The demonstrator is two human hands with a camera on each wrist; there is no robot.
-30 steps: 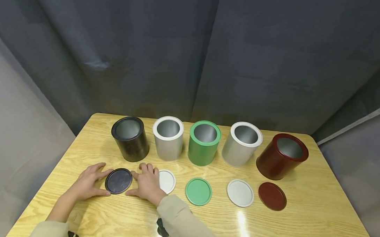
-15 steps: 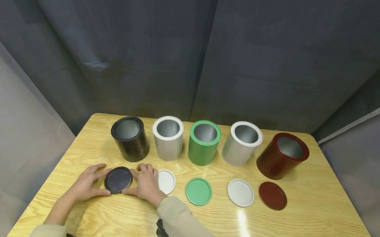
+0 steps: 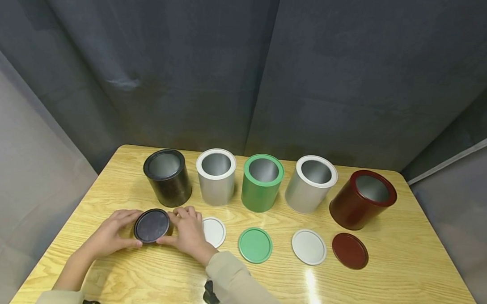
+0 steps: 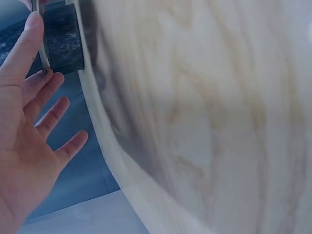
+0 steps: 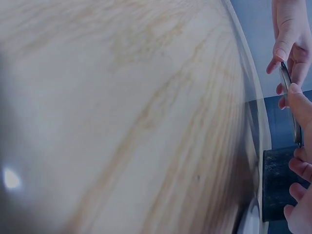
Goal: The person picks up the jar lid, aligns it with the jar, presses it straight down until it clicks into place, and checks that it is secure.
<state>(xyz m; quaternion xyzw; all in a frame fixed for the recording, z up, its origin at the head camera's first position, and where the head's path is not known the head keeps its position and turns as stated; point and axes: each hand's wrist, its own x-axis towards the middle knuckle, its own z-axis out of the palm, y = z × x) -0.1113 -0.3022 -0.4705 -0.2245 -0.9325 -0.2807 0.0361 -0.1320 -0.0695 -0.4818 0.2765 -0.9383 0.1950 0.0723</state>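
A round black lid (image 3: 152, 225) is held level with the table's front-left area, between both hands. My left hand (image 3: 111, 235) pinches its left edge by thumb and fingertips, the other fingers spread in the left wrist view. On the opposite edge, my right hand (image 3: 189, 233) pinches it the same way. Both wrist views show the lid edge-on, raised off the table. Behind it stands an open black can (image 3: 170, 180). A white lid (image 3: 214, 233) lies flat beside my right hand, which partly covers it.
Right of the black can stand a white can (image 3: 216, 187), a green can (image 3: 259, 195), another white can (image 3: 304, 194) and a dark red can (image 3: 352, 205), all open. A green lid (image 3: 255, 245), white lid (image 3: 309, 247) and dark red lid (image 3: 350, 251) lie before them.
Both hands have closed in on the black lid's edges and lifted it from the table, moving slightly towards the cans. The other lids and cans have stayed put.
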